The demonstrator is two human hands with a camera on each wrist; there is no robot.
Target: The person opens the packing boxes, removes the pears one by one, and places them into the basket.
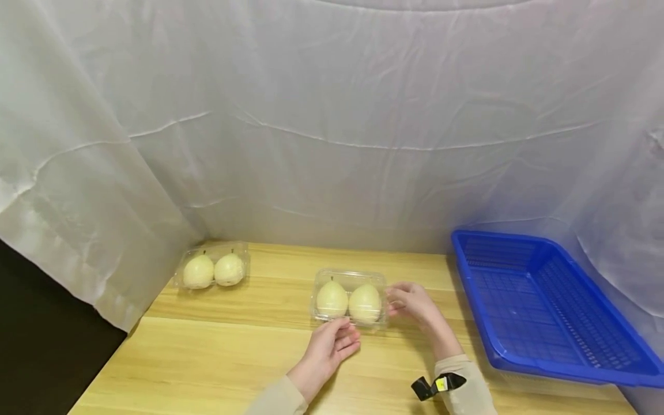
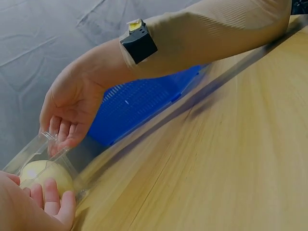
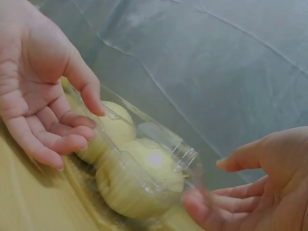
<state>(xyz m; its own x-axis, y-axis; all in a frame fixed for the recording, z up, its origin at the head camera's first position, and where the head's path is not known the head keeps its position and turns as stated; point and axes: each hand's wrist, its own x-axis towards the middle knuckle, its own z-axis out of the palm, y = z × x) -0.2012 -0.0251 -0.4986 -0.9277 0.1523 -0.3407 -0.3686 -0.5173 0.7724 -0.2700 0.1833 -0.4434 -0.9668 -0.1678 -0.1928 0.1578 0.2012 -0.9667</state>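
Observation:
A clear plastic clamshell box (image 1: 353, 274) with two pale yellow pears (image 1: 365, 302) inside stands on the wooden table, between both hands. Its lid is down over the fruit. My left hand (image 1: 331, 344) is at the front of the box, its thumb and loosely bent fingers right by the front rim. At the box's right end is my right hand (image 1: 413, 301); in the right wrist view its fingertips (image 3: 195, 204) meet the corner near the latch tab, with the thumb held apart. Neither hand wraps around the box.
A second clear box (image 1: 245, 259) with two pears (image 1: 229, 269) sits at the back left of the table (image 1: 207, 357). On the right is a large blue plastic basket (image 1: 498, 349). A grey-white curtain (image 1: 332, 127) hangs behind and at the sides.

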